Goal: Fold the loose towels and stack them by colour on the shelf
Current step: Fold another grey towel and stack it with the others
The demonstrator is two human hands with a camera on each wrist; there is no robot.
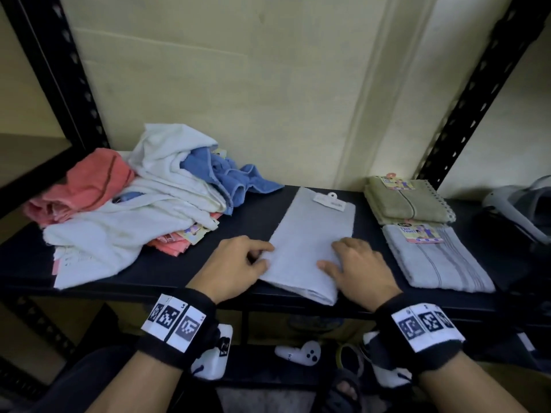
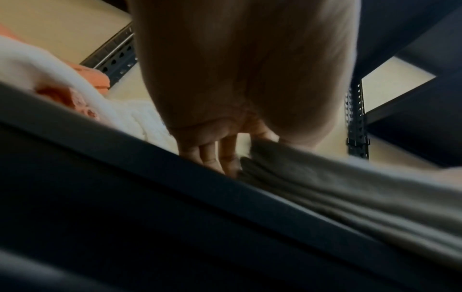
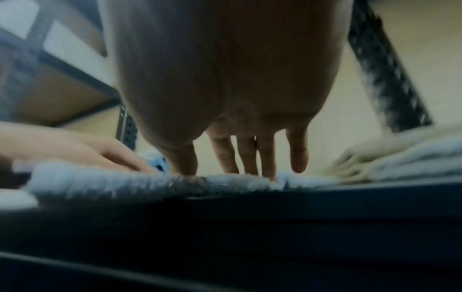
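Observation:
A grey towel, folded into a long strip with a white tag at its far end, lies on the black shelf in front of me. My left hand pinches its left edge between thumb and curled fingers; in the left wrist view the left hand has its thumb on top of the grey towel. My right hand presses on the towel's near right part with straight fingers. To the left is a loose pile: white towel, coral towel, blue towel.
At the right of the shelf lie a folded olive towel and, nearer, a folded grey towel, both labelled. A white headset sits at the far right. Black uprights flank the shelf. A white controller lies below.

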